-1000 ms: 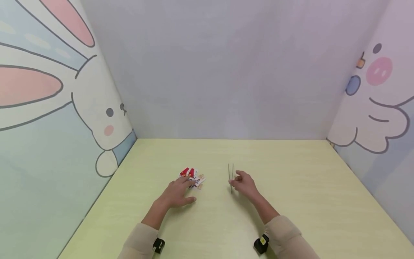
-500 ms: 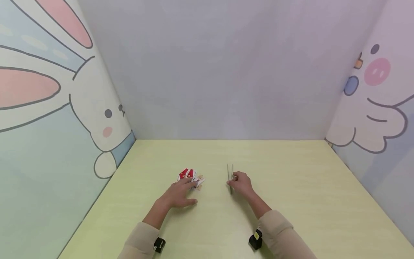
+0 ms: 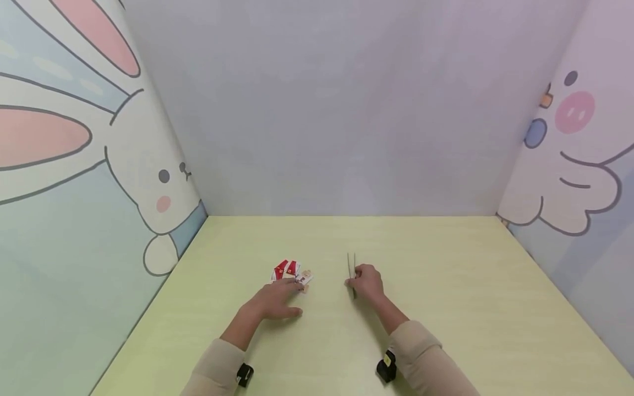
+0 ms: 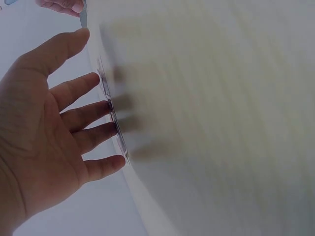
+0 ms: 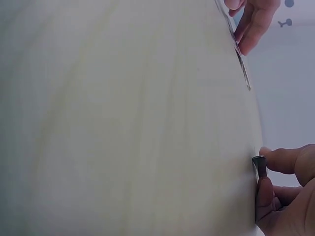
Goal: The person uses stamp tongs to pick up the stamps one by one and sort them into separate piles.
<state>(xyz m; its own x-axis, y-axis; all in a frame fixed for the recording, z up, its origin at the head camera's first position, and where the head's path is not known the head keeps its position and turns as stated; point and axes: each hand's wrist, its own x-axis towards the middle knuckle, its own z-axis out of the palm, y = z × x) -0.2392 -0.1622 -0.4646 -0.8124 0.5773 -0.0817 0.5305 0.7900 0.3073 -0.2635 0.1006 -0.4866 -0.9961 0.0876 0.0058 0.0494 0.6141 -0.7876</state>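
Observation:
In the head view my left hand lies left of centre, palm down with its fingers spread. Its fingertips rest on a small pile of flat, card-like pieces, some red and white, others white with tan print. Part of the pile is hidden under that hand. The left wrist view has the straight fingers touching the pile's thin edge. To the right, my right hand pinches metal tweezers between thumb and fingers. Two parted prongs point away from me. The right wrist view shows the tweezers' rounded end.
Both hands work over a pale yellow table. A plain grey wall stands behind it, with cartoon-printed side panels left and right. Black devices are strapped at the left and right wrists.
My left hand has drawn back slightly, uncovering more of the red and white pieces. The right forearm has swung a little left, with the tweezers still pinched. The head view has shifted slightly.

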